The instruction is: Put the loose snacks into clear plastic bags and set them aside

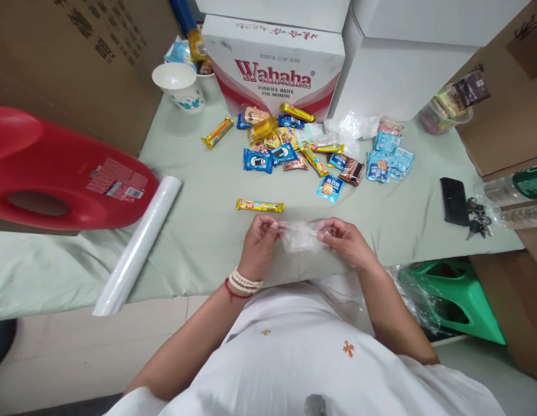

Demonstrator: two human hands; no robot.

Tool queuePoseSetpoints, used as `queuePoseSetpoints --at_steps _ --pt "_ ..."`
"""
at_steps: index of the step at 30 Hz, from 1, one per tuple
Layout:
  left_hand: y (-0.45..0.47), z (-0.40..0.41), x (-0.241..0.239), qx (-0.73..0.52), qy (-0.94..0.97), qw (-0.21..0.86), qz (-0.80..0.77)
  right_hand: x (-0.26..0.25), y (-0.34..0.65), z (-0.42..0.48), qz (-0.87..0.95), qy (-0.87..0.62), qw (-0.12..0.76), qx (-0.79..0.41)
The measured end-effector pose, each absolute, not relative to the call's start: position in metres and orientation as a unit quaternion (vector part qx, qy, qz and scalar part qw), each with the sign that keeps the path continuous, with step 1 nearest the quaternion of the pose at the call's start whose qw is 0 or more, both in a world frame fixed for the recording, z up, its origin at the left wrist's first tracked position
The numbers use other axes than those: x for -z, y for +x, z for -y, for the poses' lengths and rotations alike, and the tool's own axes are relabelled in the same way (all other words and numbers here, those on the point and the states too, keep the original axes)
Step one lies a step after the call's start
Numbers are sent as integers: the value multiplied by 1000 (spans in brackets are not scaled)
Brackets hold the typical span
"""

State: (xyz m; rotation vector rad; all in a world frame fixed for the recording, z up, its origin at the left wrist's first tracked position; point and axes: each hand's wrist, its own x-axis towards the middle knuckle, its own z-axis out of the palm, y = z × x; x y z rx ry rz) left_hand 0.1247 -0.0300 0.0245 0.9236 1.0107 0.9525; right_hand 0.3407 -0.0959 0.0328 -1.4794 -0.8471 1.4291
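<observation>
A clear plastic bag (299,238) is stretched between my two hands, just above the table's front edge. My left hand (260,242) pinches its left corner between thumb and fingers. At the opposite corner my right hand (345,240) is closed on it in the same way. One yellow-wrapped snack bar (260,205) lies just beyond my left hand. Further back is a pile of wrapped snacks, among them a blue cookie packet (257,161), a brown packet (351,171) and a light-blue packet (330,188). Several more light-blue packets (378,166) are grouped to its right.
A red jug (69,173) and a plastic film roll (138,245) lie at the left. Paper cups (179,86) and a Wahaha carton (275,69) stand behind. To the right are a black case (454,200), keys (480,219), bottles (511,188) and a snack tub (446,112).
</observation>
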Motion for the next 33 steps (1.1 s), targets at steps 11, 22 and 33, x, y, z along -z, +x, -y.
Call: queuePoseSetpoints --at_steps 11,22,33 --pt "118 19 -31 -476 170 701 -504 -50 354 103 209 -583 523 -585" --pt "117 8 -57 -479 29 762 -434 -36 341 130 621 -673 386 -115" --pt "107 30 -74 -473 154 804 -326 -80 313 62 541 -514 445 -494"
